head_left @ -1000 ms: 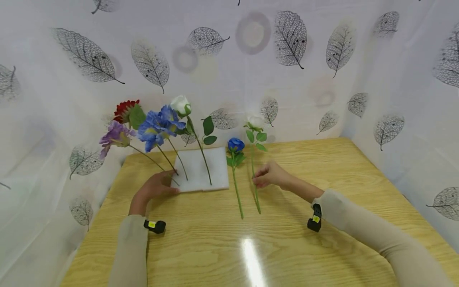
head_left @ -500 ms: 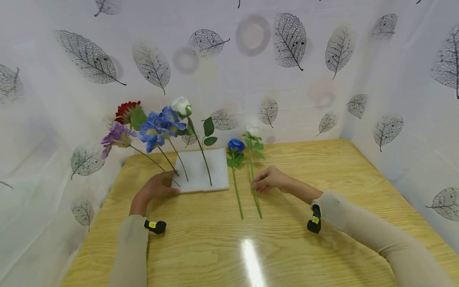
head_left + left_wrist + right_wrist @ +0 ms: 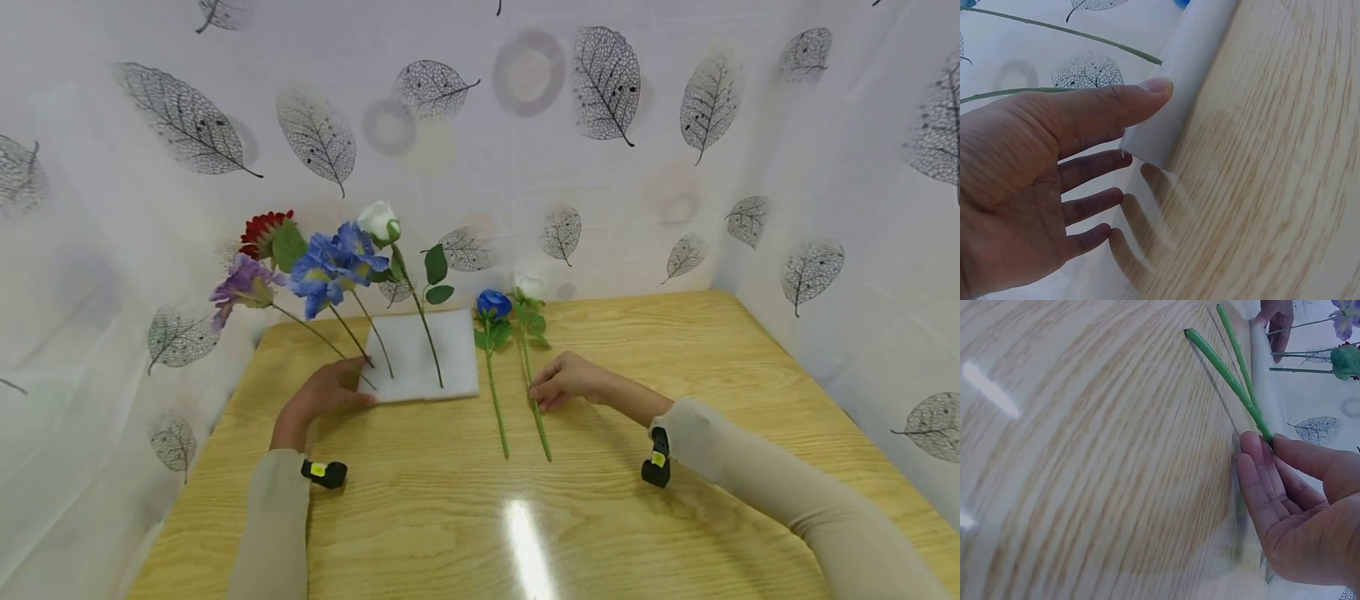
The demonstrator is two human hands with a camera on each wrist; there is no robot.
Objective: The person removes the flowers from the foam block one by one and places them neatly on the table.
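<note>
A white foam block (image 3: 457,350) lies on the table with several artificial flowers stuck into it. Among them are a purple iris (image 3: 243,285), blue irises (image 3: 330,265), a red flower (image 3: 262,233) and a white rose bud (image 3: 378,222). My left hand (image 3: 330,387) holds the block at its left end, thumb on the front edge (image 3: 1166,119); its index fingertip is partly hidden. With thumb and fingertips, my right hand (image 3: 567,382) pinches the green stem of another white rose (image 3: 529,287). That rose lies low over the table, beside a blue rose (image 3: 494,304).
The wooden table (image 3: 420,517) reaches to a white leaf-print curtain (image 3: 480,167) at the back and sides. Both wrists carry black cameras; the right wrist camera (image 3: 657,458) sits over the table.
The white rose in my right hand has sunk toward the table, its bloom dropping lower and its stem end sliding slightly nearer. My left hand and the foam block stay put.
</note>
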